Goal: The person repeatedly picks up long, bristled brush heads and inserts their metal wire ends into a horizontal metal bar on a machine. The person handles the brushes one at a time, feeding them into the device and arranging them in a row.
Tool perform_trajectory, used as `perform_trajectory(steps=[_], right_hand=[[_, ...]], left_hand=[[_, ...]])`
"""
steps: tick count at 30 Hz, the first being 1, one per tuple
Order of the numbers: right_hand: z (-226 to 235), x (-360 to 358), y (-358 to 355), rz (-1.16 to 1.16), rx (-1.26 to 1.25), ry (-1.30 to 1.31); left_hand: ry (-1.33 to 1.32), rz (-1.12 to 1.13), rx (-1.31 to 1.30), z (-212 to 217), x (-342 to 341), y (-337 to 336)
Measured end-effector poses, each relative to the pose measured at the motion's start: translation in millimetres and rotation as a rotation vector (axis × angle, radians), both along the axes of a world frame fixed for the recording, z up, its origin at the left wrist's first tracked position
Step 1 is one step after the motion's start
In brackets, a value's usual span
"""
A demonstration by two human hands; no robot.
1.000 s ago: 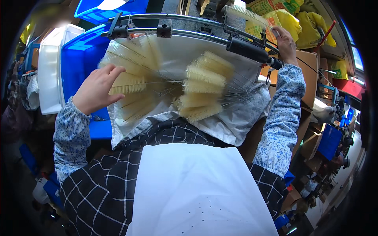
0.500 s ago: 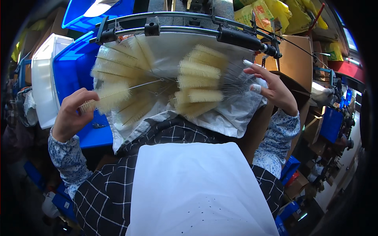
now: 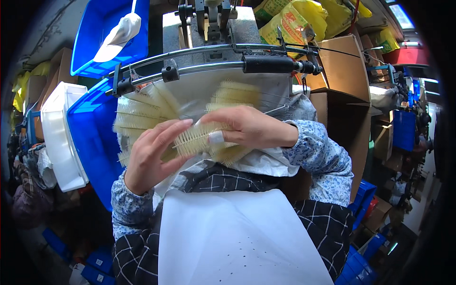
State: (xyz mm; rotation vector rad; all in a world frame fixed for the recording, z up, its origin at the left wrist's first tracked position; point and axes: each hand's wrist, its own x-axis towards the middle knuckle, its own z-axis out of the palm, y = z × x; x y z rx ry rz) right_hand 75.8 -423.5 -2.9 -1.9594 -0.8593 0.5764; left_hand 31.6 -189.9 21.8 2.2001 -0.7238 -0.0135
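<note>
Meeting over the lap, both hands now close on one pale yellow bristle brush (image 3: 199, 137), a cylinder brush on a twisted wire stem. A second ago they were spread wide apart, the left flat on the outer pile and the right up by the black grip of the metal bar; half a second ago both were drawing inward. That suggests one brush has been singled out from the heap and the sorting has reached a handling step.

The left hand (image 3: 152, 154) has its fingers stretched long, half open, fingertips laid along the near side of the brush. The right hand (image 3: 242, 128) curves over the top, fingers bent, a taped fingertip pressing the bristles; it appears to grip the brush, though the stem is hidden under the palm.

More brushes (image 3: 137, 118) fan out just beyond the left hand on a white sack (image 3: 266, 161), with others past the right hand. A curved metal bar (image 3: 213, 66) arches beyond both hands. A blue bin (image 3: 90, 137) stands outside the left hand.
</note>
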Motion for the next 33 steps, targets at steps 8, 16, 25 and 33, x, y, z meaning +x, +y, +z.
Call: perform_trajectory(steps=[8,16,25,33], right_hand=[[-66.6,132.1,-83.6,-0.766,-0.452,-0.836],[-82.0,154.8,-84.8,-0.696,-0.463,-0.896],[-84.1,154.7,-88.7,-0.696,-0.507,-0.945],[-76.7,154.2,-83.1,-0.628,-0.555,-1.148]], left_hand=[[-0.088,0.467,0.375,-62.6,22.1,96.9],[0.357,0.401,0.046,-66.5,16.2,106.6],[0.417,0.346,-0.369,-43.8,11.3,90.9],[0.2,0.392,-0.382,-19.0,-2.4,90.2]])
